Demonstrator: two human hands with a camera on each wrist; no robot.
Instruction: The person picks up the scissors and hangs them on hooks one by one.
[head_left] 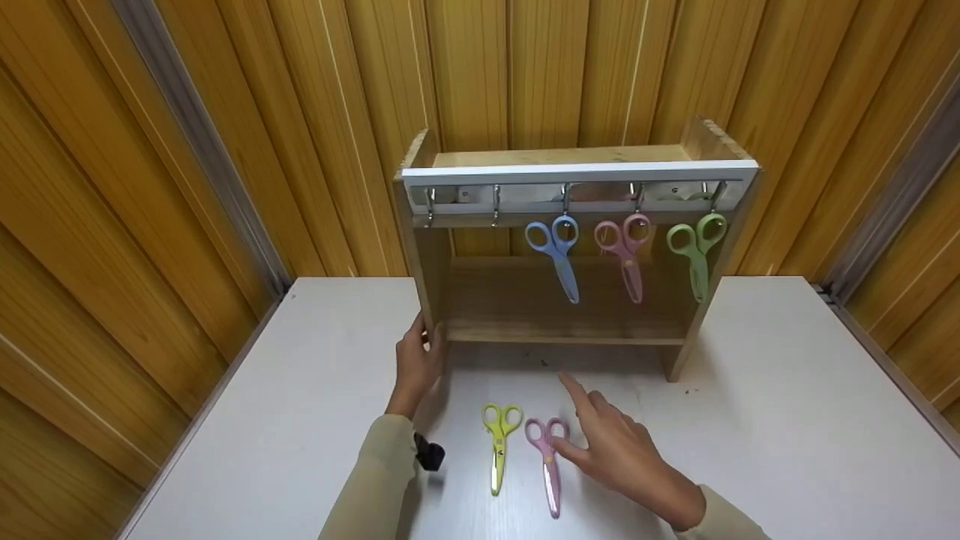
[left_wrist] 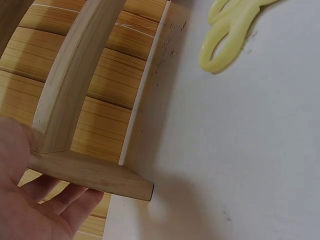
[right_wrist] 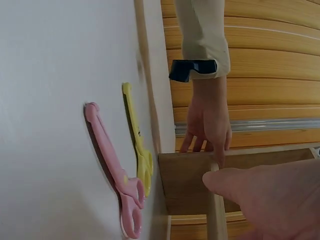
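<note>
My left hand (head_left: 416, 367) grips the lower left side panel of a small wooden rack (head_left: 570, 339), thumb on the inner side and fingers behind the board. My right hand (head_left: 619, 454) hovers over the table with its index finger stretched toward the rack and nothing held. Below its thumb lies a pair of pink scissors (head_left: 550, 476), handles toward the rack. Beside them, to the left, yellow scissors (head_left: 499, 450) lie the same way. Blue scissors (head_left: 566, 276), darker pink scissors (head_left: 631, 274) and green scissors (head_left: 698, 274) hang by one handle loop each from hooks on the rack's front.
Two bare hooks, one of them the second hook (head_left: 496, 204), are at the left of the metal rail (head_left: 525, 176). The rack stands on a white table (head_left: 330, 360) near a wood-panelled wall (head_left: 540, 67). A dark strap piece (head_left: 430, 454) sticks out from the left sleeve.
</note>
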